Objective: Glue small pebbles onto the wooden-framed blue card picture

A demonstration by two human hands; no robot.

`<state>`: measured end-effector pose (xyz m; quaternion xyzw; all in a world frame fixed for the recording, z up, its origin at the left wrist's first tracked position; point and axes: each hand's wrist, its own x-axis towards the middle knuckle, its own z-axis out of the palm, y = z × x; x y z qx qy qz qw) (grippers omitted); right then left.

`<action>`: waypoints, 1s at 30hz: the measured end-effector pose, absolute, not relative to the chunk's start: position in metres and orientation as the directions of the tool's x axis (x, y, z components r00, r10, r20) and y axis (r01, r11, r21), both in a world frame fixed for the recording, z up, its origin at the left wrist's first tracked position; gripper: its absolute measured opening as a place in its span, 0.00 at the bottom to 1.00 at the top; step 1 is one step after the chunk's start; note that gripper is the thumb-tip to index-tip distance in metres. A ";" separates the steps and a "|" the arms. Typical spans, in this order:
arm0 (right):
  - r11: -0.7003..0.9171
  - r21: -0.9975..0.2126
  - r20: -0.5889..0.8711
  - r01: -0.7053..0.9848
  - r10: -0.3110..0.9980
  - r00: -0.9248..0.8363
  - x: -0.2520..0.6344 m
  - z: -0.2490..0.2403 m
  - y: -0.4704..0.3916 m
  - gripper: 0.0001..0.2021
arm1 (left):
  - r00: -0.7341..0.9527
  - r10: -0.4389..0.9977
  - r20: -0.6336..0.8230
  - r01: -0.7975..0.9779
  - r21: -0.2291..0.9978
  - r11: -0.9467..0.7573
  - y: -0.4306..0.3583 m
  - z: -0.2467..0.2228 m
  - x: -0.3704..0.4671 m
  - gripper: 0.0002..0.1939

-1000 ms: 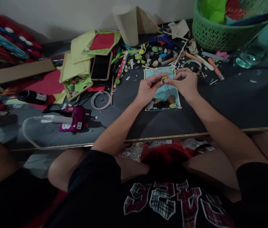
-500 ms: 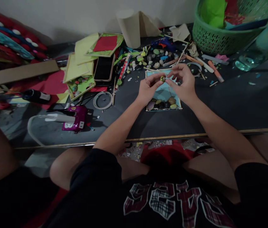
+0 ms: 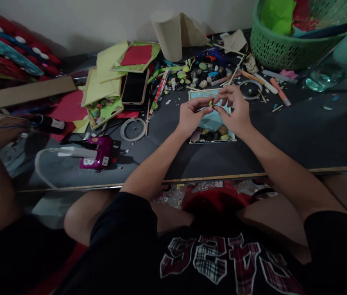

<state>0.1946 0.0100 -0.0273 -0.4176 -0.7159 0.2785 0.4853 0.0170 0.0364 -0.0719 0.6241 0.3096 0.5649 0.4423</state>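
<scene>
Yellow-green piece [image 3: 212, 104], shape obscured, between left hand [image 3: 191, 116] and right hand [image 3: 237, 110]

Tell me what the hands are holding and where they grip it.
A small yellow-green piece, by its edges, between the fingertips of the left hand and right hand.

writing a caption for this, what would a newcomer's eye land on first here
Probably the left hand and right hand, meeting over a blue framed panel around a small yellow-green piece. Next, the big green basket at the upper right and the shiny purple device at the lower left of the table.
</scene>
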 end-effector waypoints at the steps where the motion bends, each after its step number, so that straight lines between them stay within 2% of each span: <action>1: 0.492 -0.808 0.456 0.324 0.871 -0.184 0.195 -0.028 0.010 0.17 | 0.164 0.887 0.432 -0.108 0.901 -0.420 0.036 -0.071 0.017 0.23; 6: 0.483 -0.808 0.426 0.336 0.874 -0.233 0.197 -0.030 0.015 0.19 | 0.175 0.875 0.452 -0.059 0.892 -0.449 0.035 -0.071 0.016 0.23; 13: 0.470 -0.816 0.394 0.338 0.879 -0.270 0.200 -0.032 0.018 0.19 | 0.231 0.889 0.396 -0.084 0.918 -0.387 0.034 -0.074 0.015 0.23; 18: 0.482 -0.801 0.428 0.354 0.876 -0.224 0.199 -0.028 0.013 0.19 | 0.232 0.869 0.436 -0.072 0.899 -0.432 0.034 -0.069 0.014 0.19; 23: 0.457 -0.819 0.414 0.346 0.889 -0.194 0.199 -0.024 0.011 0.19 | 0.237 0.846 0.478 -0.087 0.878 -0.471 0.036 -0.068 0.014 0.20; 30: 0.447 -0.806 0.429 0.387 0.893 -0.137 0.198 -0.023 0.011 0.21 | 0.237 0.859 0.454 -0.045 0.889 -0.457 0.034 -0.069 0.013 0.23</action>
